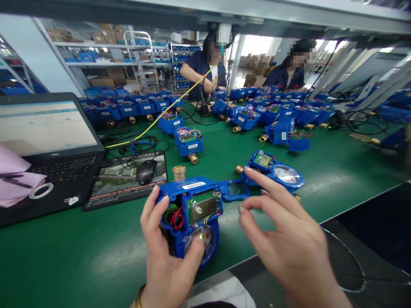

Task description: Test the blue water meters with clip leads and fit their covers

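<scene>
My left hand is wrapped round a blue water meter, its thumb on the clear round dial cover. The meter's housing is uncovered, showing a grey display on a green circuit board, red wires and a brass pipe end. A blue frame-like lid lies at its right side. Just right of the meter, my right hand is apart from it. The thumb and a bent finger meet at the tips while another finger stretches out; anything between the tips is too small to make out. Behind this hand lies another opened water meter.
A laptop with pink paper stands at the left, beside a mouse on a printed mat. Several more blue meters stand across the green table. A yellow cable crosses it. Two people sit opposite.
</scene>
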`<state>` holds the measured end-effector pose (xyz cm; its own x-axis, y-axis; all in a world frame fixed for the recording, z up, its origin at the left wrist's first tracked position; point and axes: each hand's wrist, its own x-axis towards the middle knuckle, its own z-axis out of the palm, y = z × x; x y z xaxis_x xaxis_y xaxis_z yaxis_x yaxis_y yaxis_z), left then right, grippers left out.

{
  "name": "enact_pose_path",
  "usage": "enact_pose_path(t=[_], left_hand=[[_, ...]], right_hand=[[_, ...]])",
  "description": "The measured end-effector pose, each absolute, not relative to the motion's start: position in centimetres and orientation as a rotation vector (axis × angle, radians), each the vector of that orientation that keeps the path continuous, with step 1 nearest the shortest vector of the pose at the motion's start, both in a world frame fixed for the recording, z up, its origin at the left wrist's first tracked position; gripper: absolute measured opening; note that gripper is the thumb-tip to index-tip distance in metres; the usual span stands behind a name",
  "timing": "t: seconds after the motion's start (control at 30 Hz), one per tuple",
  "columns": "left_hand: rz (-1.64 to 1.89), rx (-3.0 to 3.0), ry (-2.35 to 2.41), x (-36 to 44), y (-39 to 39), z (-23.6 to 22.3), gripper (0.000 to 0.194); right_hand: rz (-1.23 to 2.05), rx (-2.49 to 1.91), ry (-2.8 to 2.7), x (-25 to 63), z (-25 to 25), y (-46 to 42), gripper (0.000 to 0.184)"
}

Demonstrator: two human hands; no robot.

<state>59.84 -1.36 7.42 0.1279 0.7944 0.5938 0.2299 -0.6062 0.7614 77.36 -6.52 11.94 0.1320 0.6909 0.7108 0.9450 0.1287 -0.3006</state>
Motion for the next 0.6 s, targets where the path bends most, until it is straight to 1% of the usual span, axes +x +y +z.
enact_pose_path(t=[0.13, 0.2, 0.27, 0.37, 0.43, 0.6], left_hand=[[1.519, 1.873, 0.964, 59.6, -1.3, 7.3, 0.071], [1.518, 1.857, 0.965, 59.4, -1.3, 7.2, 0.072], [1.519, 1.831, 0.953, 59.1, -1.3, 7.0, 0.074], [1.535, 1.810, 0.933, 58.9, -1.4, 6.8, 0.077], [1.547, 1.811, 0.925, 58.9, -1.6, 6.9, 0.076], [1.566, 1.806, 0.922, 59.1, -2.1, 7.0, 0.074]], right_hand=[[-0.399, -1.885, -1.696, 82.0, 9.8, -9.1, 0.028], [-0.365, -1.916, -1.789, 83.7, 8.3, -9.4, 0.023], [-0.285, -1.850, -1.839, 84.2, 7.1, -8.9, 0.022], [-0.092, -1.643, -1.798, 82.9, 6.8, -7.6, 0.026], [0.113, -1.499, -1.745, 81.4, 7.3, -6.7, 0.033], [0.888, -1.182, -1.580, 79.0, 8.2, -5.3, 0.071]])
